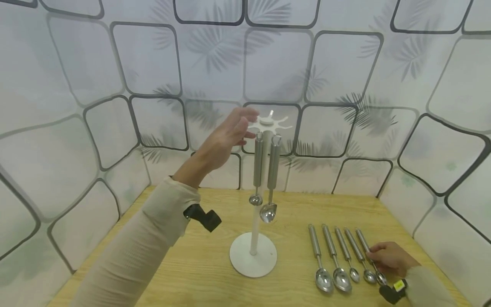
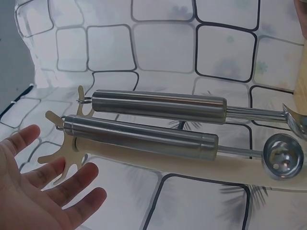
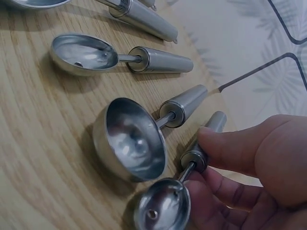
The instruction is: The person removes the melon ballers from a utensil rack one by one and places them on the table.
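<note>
My left hand point(image 1: 229, 137) is beside the hooked top of a white utensil stand point(image 1: 253, 266), its fingers loosely spread with nothing between them. Two steel scoops hang from the hooks: a small round one point(image 1: 258, 162) and a larger one with a pointed lip point(image 1: 274, 164). At the right, my right hand point(image 1: 393, 257) pinches the handle of the rightmost small steel scoop point(image 3: 163, 206) between thumb and fingers. That scoop has a hole in its bowl and lies low at the tabletop; whether it still touches the wood is unclear.
Left of the right hand, several more steel scoops lie in a row, among them a deep round one point(image 3: 132, 141) and an oval one point(image 3: 84, 55). The wooden table point(image 1: 192, 256) is bordered by a patterned backdrop point(image 1: 215, 59) behind and at both sides.
</note>
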`<state>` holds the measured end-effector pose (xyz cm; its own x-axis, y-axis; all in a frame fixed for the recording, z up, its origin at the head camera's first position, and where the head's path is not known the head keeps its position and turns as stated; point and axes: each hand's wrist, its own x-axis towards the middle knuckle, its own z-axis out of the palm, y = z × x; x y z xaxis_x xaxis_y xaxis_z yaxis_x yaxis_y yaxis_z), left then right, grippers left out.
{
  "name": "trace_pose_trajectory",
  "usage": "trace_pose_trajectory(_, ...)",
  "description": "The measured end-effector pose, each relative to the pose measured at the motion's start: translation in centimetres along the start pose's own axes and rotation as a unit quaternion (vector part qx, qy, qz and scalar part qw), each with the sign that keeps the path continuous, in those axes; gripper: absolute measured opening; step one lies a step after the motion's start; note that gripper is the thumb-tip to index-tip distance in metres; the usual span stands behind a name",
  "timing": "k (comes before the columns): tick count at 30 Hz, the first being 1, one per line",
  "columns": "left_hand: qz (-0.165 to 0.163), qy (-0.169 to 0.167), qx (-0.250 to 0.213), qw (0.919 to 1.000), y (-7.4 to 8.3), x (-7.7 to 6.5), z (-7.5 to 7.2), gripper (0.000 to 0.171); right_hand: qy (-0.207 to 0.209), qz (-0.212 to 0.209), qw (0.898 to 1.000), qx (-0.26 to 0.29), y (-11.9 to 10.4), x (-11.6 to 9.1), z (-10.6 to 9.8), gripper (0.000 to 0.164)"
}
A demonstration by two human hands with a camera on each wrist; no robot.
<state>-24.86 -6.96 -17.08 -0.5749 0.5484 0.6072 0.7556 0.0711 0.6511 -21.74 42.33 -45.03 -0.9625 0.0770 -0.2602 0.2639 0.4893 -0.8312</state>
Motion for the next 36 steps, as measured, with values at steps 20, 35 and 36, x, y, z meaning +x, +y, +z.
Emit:
trace_pose_trajectory(20, -0.005, 0.003, -0.007, 1.0000, -0.1, 0.5, -0.1, 0.047, 0.025, 0.008, 0.998, -0.052, -0.6, -0.2, -0.2, 0.033)
trace_pose_trajectory(35, -0.006, -0.010, -0.021, 0.9997, -0.6, 0.8, 0.2, 0.049, -0.076, -0.167, 0.969, 0.167, -8.9, -1.9, 1.7, 0.023)
trace_pose_trajectory(36, -0.006, -0.011, -0.019, 0.9997, -0.6, 0.8, 0.3, 0.049, -0.089, -0.185, 0.961, 0.184, -9.7, -1.9, 2.2, 0.022)
